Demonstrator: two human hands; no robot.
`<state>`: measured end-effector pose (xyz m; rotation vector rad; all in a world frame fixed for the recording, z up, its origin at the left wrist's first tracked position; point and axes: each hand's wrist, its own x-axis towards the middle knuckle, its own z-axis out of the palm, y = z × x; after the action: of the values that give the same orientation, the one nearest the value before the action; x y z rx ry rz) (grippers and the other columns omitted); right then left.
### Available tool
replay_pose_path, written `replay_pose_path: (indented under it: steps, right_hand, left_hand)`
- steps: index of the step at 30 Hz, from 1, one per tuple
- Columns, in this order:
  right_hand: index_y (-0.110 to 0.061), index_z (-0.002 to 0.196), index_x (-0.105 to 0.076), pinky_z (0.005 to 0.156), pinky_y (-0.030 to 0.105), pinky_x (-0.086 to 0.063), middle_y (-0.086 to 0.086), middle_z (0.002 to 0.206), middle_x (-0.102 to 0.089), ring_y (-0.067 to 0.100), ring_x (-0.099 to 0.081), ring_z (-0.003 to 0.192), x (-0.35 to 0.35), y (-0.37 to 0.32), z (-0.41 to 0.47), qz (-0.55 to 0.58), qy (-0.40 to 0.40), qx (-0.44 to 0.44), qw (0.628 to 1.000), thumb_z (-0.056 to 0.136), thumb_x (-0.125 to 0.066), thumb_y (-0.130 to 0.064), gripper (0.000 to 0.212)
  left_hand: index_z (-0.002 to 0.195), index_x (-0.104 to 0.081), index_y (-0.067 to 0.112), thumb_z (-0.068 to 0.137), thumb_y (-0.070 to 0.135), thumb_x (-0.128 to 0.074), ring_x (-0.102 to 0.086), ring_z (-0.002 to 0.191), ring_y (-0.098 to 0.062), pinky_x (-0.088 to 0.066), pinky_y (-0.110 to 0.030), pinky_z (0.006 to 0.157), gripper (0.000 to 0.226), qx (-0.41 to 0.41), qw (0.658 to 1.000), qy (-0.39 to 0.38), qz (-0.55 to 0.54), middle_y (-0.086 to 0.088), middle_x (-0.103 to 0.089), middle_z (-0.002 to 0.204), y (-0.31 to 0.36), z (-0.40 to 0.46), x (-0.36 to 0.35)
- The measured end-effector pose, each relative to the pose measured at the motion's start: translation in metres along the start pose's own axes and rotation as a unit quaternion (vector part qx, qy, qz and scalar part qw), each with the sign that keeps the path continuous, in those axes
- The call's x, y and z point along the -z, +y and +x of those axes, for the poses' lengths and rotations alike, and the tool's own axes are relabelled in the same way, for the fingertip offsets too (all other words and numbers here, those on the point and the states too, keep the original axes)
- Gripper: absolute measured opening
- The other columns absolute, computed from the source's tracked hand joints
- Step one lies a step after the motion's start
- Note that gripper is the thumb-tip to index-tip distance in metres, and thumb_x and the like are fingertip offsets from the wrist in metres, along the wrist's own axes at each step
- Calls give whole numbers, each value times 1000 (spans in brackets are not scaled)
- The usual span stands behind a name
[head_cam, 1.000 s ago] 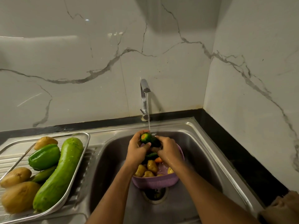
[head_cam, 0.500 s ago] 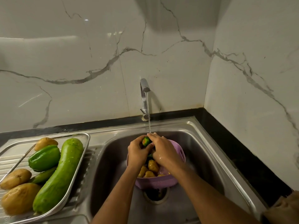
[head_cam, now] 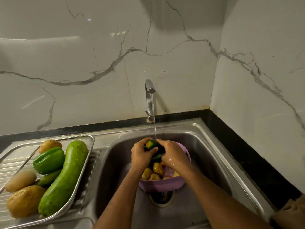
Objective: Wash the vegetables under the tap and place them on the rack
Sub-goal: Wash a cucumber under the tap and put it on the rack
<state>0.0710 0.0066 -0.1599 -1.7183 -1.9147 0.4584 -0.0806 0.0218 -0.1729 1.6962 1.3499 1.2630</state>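
Water runs from the tap point(head_cam: 149, 90) onto a dark green vegetable with an orange end point(head_cam: 151, 144). My left hand point(head_cam: 142, 154) and my right hand point(head_cam: 173, 153) both grip it above a purple colander point(head_cam: 165, 185) standing in the sink point(head_cam: 206, 162). Small potatoes point(head_cam: 153, 172) and another green vegetable lie in the colander, partly hidden by my hands. On the left, the steel rack point(head_cam: 89, 146) holds a long green gourd point(head_cam: 65, 176), a green capsicum point(head_cam: 48, 160) and several potatoes point(head_cam: 24, 200).
The rack sits on the ribbed drainboard point(head_cam: 9, 167) left of the sink. A drain point(head_cam: 161, 198) lies under the colander. A black counter strip point(head_cam: 247, 159) runs along the marble walls. A brown object point(head_cam: 290, 214) shows at the bottom right corner.
Both hands have shifted a little around the vegetable under the stream; its orange end shows more between the fingers. The rack's contents have not moved.
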Motion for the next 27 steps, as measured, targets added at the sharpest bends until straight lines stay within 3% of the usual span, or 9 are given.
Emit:
replay_pose_path:
  steps: [3,7,9,12,15,21,27]
  right_hand:
    - [-26,157,-42,111,29,-43,0,149,-57,16,-52,138,6,10,-1,-26,3,-36,999,89,-74,-11,76]
    - [-26,158,-39,113,33,-45,1,153,-53,19,-50,140,1,-8,-4,5,17,5,1000,96,-60,-3,69]
    - [-28,158,-38,113,35,-46,1,155,-51,19,-50,140,-3,-11,-6,18,8,21,1000,98,-55,-1,68]
    - [-29,158,-40,109,35,-50,1,151,-56,18,-55,136,-3,-1,-2,21,9,-10,1000,97,-57,-3,68]
    - [-24,157,-41,106,32,-50,4,145,-61,19,-58,132,0,9,-1,-27,18,-38,999,97,-60,-9,65]
    - [-28,158,-39,106,37,-52,3,144,-61,20,-59,130,-5,-4,0,-9,-3,2,1000,98,-61,-9,66]
    - [-36,144,-58,98,26,-49,-7,126,-71,14,-65,120,0,15,3,-5,-7,-26,1000,93,-73,-25,54]
  left_hand:
    - [106,-67,34,87,8,-79,-70,96,-5,-60,-21,78,35,8,1000,-15,0,10,-71,100,0,1,-3]
    - [111,-71,24,87,13,-80,-71,93,-8,-63,-36,82,28,26,1000,9,-8,6,-74,99,-9,5,-4]
    - [111,-71,24,87,12,-80,-71,92,-7,-63,-36,82,28,31,999,24,-10,6,-74,98,-13,6,-2]
    - [114,-71,23,87,9,-80,-71,96,-8,-63,-34,84,32,30,999,22,-18,6,-73,102,-10,7,-1]
    - [110,-68,29,86,9,-80,-69,96,-4,-60,-23,83,33,8,1000,-9,6,11,-71,101,-5,7,-6]
    - [108,-63,38,87,6,-77,-63,95,9,-50,-12,79,41,-20,998,-24,63,19,-67,98,-5,3,-10]
    - [122,-65,30,85,9,-81,-64,103,0,-54,-9,82,45,-17,996,-57,64,17,-66,108,-7,6,-8]
